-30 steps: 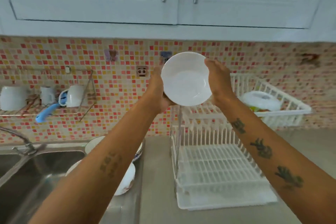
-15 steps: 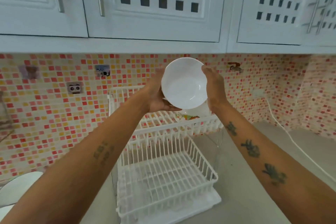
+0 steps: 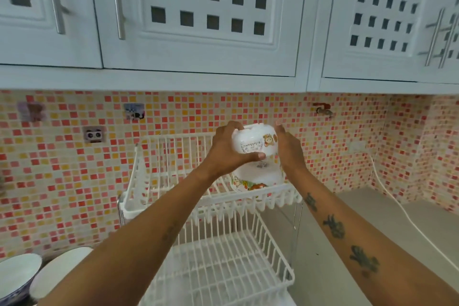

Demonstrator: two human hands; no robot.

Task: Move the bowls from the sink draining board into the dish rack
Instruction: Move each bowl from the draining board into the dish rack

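You have the bowl (image 3: 253, 141) turned mouth-down between both hands, so it can drain once it sits in the dish rack (image 3: 173, 196). Your left hand (image 3: 227, 150) wraps its side, thumb pressed under the rim; your right hand (image 3: 289, 149) lies flat against the other side, steadying it. It hangs over the right end of the upper shelf, just above another upturned bowl (image 3: 255, 179) there, probably to stack or sit beside it. More bowls (image 3: 19, 273) wait at lower left.

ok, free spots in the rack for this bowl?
Upper tier: bare left of the upside-down bowl already there; right end crowded. Lower tier: looks bare. Both hands (left, right) hold the bowl above it.
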